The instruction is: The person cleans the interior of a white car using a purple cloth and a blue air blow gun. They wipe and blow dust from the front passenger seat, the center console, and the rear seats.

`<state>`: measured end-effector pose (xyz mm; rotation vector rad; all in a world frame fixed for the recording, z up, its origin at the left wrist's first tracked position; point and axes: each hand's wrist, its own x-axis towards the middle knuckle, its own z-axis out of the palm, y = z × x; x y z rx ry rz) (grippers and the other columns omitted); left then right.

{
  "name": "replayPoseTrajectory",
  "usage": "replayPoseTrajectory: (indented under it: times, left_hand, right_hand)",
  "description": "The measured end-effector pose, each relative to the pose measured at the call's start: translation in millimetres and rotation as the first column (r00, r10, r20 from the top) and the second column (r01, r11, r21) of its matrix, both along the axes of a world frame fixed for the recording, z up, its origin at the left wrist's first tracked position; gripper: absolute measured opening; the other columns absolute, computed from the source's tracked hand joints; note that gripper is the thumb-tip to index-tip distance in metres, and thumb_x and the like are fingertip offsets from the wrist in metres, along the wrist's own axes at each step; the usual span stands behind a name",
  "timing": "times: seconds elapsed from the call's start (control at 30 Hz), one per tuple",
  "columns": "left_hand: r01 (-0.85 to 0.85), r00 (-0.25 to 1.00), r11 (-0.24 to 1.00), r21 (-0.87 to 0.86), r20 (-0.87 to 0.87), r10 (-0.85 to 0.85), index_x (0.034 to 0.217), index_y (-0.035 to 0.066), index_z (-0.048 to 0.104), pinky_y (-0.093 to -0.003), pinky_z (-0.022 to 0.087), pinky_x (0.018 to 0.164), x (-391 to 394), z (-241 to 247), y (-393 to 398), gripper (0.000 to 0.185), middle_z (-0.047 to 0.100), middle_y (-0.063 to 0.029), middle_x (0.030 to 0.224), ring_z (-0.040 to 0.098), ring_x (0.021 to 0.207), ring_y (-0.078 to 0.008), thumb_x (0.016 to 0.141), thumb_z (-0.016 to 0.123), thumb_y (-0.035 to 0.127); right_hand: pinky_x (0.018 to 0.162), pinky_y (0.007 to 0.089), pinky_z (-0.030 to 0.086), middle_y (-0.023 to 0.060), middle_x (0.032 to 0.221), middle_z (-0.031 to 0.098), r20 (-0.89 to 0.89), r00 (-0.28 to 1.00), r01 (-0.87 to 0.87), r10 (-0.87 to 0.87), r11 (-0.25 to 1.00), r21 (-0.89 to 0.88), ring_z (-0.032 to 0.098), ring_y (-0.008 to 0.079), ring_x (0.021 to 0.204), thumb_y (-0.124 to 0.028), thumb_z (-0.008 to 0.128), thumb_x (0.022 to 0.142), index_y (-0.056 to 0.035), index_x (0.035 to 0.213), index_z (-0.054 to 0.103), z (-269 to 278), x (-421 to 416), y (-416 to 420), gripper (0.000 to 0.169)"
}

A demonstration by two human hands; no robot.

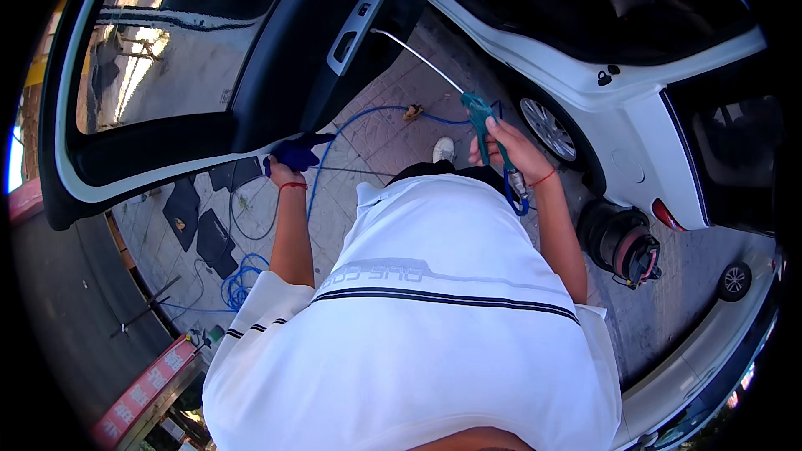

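My right hand (510, 145) grips a green air blow gun (479, 114) with a long thin metal nozzle (421, 57). The nozzle tip reaches up towards the black inner panel (282, 44) of an open car door, close to its grey armrest switch plate (356, 32). A blue air hose (515, 208) hangs from the coupling under the gun's handle. At the door's lower edge, my left hand (283, 170) holds a dark blue cloth (294, 153). The cloth touches or nearly touches the white door edge (247, 156); exact contact is hard to tell.
The white car's body (601, 94) and rear wheel (547, 128) stand to the right. A drum-shaped vacuum cleaner (620, 244) sits behind the wheel. Black floor mats (215, 241) and coiled blue hose (238, 285) lie on the paving at left. Another car (695, 351) is at lower right.
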<state>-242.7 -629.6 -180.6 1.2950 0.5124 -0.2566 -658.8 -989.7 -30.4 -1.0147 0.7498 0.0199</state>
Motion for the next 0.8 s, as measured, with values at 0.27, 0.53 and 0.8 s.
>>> replayPoseTrajectory:
  times: [0.27, 0.53, 0.8]
  left_hand:
    - [0.289, 0.933, 0.956, 0.041, -0.237, -0.272, 0.125, 0.003, 0.061, -0.0470, 0.053, 0.103, -31.3, -39.0, -63.4, 0.037, 0.071, -0.0140, 0.120, 0.069, 0.112, -0.0308, 0.110, 0.045, 0.032]
    - [0.709, 0.488, 0.524, -0.471, -0.208, -0.847, 0.142, 0.001, 0.054, -0.0503, 0.048, 0.110, -34.4, 76.5, -207.4, 0.059, 0.065, -0.0183, 0.136, 0.063, 0.126, -0.0349, 0.107, 0.048, 0.049]
    - [0.718, 0.314, 0.279, -0.638, -0.062, -0.948, 0.156, 0.002, 0.039, -0.0524, 0.037, 0.120, -56.5, 98.2, -416.3, 0.082, 0.049, -0.0207, 0.155, 0.051, 0.139, -0.0387, 0.101, 0.051, 0.062]
  right_hand:
    - [0.060, 0.0246, 0.042, 0.0006, 0.083, 0.066, 0.021, 0.979, -0.203, 0.202, 0.972, 0.115, 0.062, 0.0103, 0.068, -0.059, 0.043, 0.108, -0.0126, 0.101, 0.058, -37.4, 47.1, 6.9, 0.049]
    - [0.063, 0.0296, 0.054, 0.0063, 0.088, 0.065, -0.102, 0.929, 0.370, -0.356, 0.905, 0.207, 0.065, 0.0152, 0.072, -0.060, 0.045, 0.107, -0.0086, 0.123, 0.051, -70.0, -15.7, -90.3, 0.054]
    - [0.053, 0.0285, 0.046, 0.0070, 0.085, 0.062, -0.190, 0.504, 0.712, -0.843, 0.530, -0.461, 0.058, 0.0140, 0.063, -0.057, 0.046, 0.106, -0.0057, 0.126, 0.053, -180.4, -13.5, -168.2, 0.056]
